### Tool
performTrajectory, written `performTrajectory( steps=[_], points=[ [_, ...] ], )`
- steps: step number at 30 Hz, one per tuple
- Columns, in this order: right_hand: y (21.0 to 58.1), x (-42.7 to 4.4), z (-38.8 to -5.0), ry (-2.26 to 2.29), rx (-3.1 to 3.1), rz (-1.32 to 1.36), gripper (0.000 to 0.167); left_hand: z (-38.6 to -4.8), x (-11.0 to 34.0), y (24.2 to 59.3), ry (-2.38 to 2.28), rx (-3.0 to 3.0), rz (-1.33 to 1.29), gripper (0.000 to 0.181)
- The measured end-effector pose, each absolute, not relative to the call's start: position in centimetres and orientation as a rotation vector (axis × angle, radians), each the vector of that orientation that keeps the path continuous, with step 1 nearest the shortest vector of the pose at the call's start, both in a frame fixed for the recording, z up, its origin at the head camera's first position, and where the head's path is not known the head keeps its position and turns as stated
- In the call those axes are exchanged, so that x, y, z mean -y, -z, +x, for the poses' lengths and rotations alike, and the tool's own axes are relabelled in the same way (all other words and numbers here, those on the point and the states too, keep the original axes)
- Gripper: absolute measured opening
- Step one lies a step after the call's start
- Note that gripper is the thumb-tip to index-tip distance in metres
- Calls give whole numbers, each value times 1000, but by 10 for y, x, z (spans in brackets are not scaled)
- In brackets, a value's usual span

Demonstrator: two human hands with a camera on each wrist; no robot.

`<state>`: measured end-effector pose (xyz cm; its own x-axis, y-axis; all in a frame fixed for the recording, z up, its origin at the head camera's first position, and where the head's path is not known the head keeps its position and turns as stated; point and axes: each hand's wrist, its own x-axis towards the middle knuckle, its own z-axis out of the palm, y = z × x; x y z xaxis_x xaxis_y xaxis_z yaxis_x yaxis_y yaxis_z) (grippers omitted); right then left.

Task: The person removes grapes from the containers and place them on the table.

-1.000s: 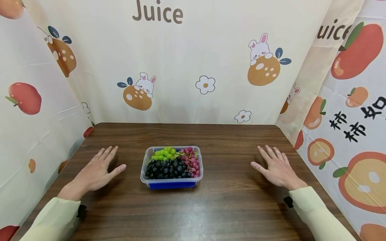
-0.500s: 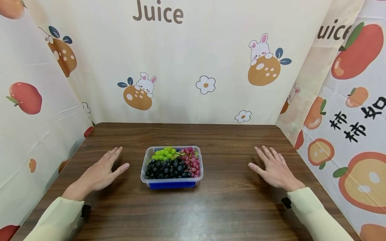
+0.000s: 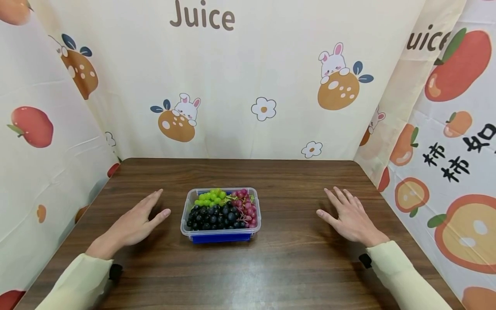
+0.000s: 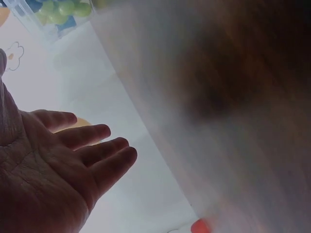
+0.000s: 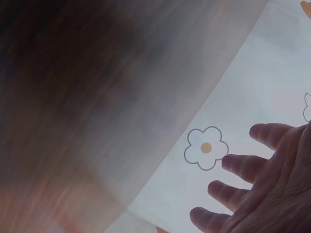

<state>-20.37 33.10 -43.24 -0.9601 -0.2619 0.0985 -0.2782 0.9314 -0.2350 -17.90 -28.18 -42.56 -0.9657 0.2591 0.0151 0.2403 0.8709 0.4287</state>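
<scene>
A clear plastic container (image 3: pixel 187 231) with a blue lower part stands near the middle of the table. It holds green grapes (image 3: pixel 209 197) at the back left, black grapes (image 3: pixel 215 217) along the front and red grapes (image 3: pixel 248 209) on the right. To its left, my left hand (image 3: pixel 131 226) hovers with fingers extended and thumb spread, touching nothing. On the far right side my right hand (image 3: pixel 350 217) is held the same way, farther from the container. The left wrist view catches a corner of the container with green grapes (image 4: pixel 63 10).
The brown wooden table (image 3: pixel 248 275) reaches back to a cream curtain (image 3: pixel 232 77) printed with fruit, rabbits and flowers. Printed cloths also hang along the left side (image 3: pixel 66 172) and the right side (image 3: pixel 418 241).
Both hands have drifted inward toward the container, the left moving right and the right moving left. The container and grapes have stayed in place.
</scene>
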Motion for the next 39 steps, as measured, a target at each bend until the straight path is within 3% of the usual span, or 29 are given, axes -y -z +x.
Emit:
performTrajectory(
  steps=[39],
  points=[
    [436, -312, -201, -484, 2960, 524, 83, -178, 237, 428, -1097, -2987, 446, 61]
  ],
)
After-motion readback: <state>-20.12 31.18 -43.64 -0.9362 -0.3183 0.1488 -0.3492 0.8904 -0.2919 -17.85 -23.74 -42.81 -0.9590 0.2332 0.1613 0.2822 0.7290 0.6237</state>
